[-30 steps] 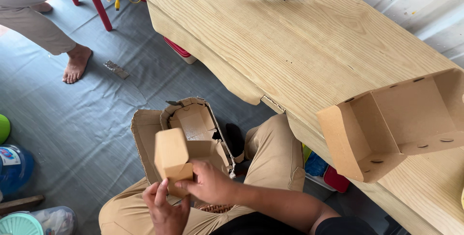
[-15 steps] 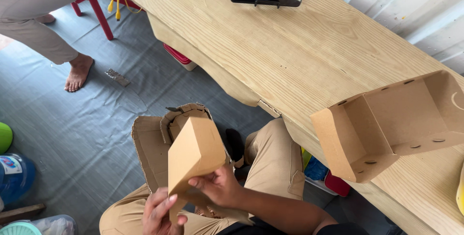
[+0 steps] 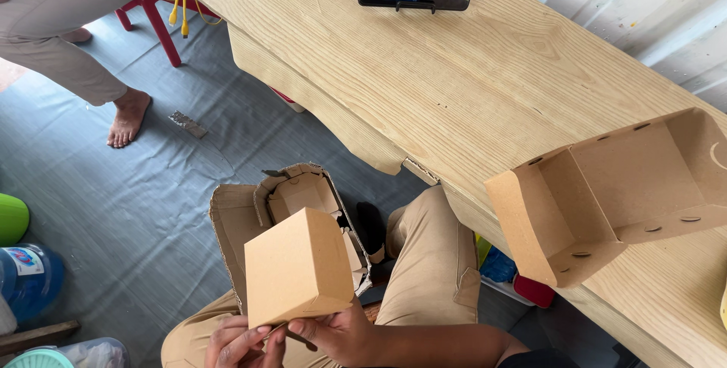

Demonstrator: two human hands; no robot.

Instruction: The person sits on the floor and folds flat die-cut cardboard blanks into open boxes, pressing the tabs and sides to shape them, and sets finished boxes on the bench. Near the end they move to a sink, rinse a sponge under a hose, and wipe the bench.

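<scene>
The person sits and holds a small brown cardboard box above the lap. The left hand and the right hand both grasp its lower edge, just before a torn carton on the floor.

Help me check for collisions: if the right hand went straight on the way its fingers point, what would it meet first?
Probably the left hand. The right hand points leftward across the lower edge of the folded brown box, and their fingers nearly meet there.

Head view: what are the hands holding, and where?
Both hands, left hand and right hand, hold the flat brown cardboard piece by its bottom edge.
</scene>
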